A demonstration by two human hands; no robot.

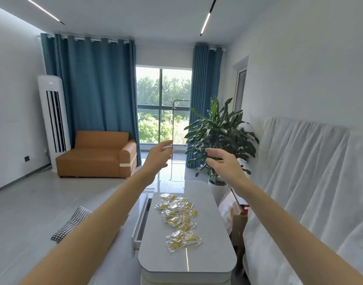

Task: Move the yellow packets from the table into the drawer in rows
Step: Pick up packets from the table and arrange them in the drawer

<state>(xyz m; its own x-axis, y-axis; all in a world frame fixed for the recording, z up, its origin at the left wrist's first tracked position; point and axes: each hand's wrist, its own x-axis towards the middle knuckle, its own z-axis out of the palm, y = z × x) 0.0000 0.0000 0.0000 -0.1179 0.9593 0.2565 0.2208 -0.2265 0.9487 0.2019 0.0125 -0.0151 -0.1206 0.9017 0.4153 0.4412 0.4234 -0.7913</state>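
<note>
Several yellow packets [179, 218] in clear wrappers lie scattered along the middle of a white coffee table [209, 254]. On the table's left side a drawer [140, 225] stands pulled out; its inside is mostly hidden. Both my arms are stretched forward and raised well above the table. My left hand [158, 156] is open with fingers apart and holds nothing. My right hand [223, 163] is open too, palm turned inward, empty. Neither hand touches any packet.
A sofa under a white cover [312, 182] runs along the right. A potted plant [219, 132] stands beyond the table's far end. A checkered cushion [70, 226] lies on the floor at left, an orange armchair [98, 155] further back.
</note>
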